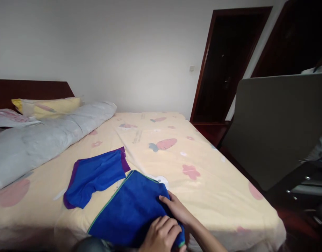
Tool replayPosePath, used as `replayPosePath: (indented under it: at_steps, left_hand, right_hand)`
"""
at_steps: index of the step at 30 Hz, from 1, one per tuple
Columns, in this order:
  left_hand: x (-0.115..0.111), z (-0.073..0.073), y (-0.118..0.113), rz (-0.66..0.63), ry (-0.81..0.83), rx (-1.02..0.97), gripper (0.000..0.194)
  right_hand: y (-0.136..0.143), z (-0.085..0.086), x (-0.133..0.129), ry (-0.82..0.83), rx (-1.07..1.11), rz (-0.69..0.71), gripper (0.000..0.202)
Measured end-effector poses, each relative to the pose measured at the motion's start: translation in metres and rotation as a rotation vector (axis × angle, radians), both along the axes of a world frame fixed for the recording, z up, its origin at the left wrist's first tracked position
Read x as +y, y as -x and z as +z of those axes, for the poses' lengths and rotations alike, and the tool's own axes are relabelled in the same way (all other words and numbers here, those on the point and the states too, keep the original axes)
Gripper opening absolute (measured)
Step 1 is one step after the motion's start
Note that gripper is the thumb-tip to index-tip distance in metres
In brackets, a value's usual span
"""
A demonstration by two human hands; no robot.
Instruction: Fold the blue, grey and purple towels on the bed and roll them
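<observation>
A blue cloth (134,206) with thin green edging, like a towel, is spread at the near side of the bed. My left hand (163,231) lies over its near right part, with the fingers curled onto the fabric. Just beyond it, my right hand (178,209) grips the right edge, the thumb on top and the other fingers mostly hidden behind the cloth. To the left lies a small blue garment (98,175) with purple trim, flat on the sheet. A corner of the blue cloth reaches close to it.
The bed (155,161) has a yellow sheet printed with carrots and flowers. A long grey-white wrapped roll (50,140) and a yellow pillow (56,106) lie by the headboard (32,88). A grey panel (276,126) stands right of the bed, near a dark door (229,66).
</observation>
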State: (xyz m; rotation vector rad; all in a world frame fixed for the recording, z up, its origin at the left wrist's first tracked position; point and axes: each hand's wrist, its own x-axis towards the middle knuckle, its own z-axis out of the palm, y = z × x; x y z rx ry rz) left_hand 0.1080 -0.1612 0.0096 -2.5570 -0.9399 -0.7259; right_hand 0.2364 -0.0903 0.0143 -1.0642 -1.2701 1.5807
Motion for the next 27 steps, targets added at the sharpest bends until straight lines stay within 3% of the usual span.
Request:
replayPosePath:
  at_steps: [2,5,7,10,13,15,21,27]
  left_hand:
    - [0.019,0.022,0.028,-0.036,0.196,-0.129,0.037]
    - [0.068,0.035,0.080,0.216,0.265,-0.389,0.025]
    - [0.105,0.028,0.112,0.434,0.232,-0.468,0.030]
    - [0.143,0.002,0.139,0.547,0.323,-0.393,0.039]
    - [0.153,-0.018,0.143,0.616,0.401,-0.298,0.042]
    - [0.153,-0.024,0.140,0.621,0.427,-0.301,0.042]
    - [0.155,-0.025,0.133,0.446,0.426,-0.472,0.033]
    - [0.153,-0.021,0.127,0.473,0.303,-0.503,0.031]
  right_hand:
    - [-0.005,0.000,-0.002,-0.091,-0.052,-0.047,0.042]
    - [-0.009,0.000,-0.004,-0.199,-0.090,-0.045,0.034]
    - [-0.011,-0.001,-0.006,-0.231,-0.106,-0.030,0.032]
    - [-0.014,0.001,-0.009,-0.256,-0.125,0.010,0.030]
    - [-0.017,0.004,-0.009,-0.268,-0.116,0.047,0.029]
    - [-0.019,0.006,-0.010,-0.281,-0.124,0.053,0.027]
    - [-0.027,0.010,-0.010,-0.262,-0.168,0.047,0.026]
    - [-0.033,0.011,-0.009,-0.216,-0.172,0.064,0.026]
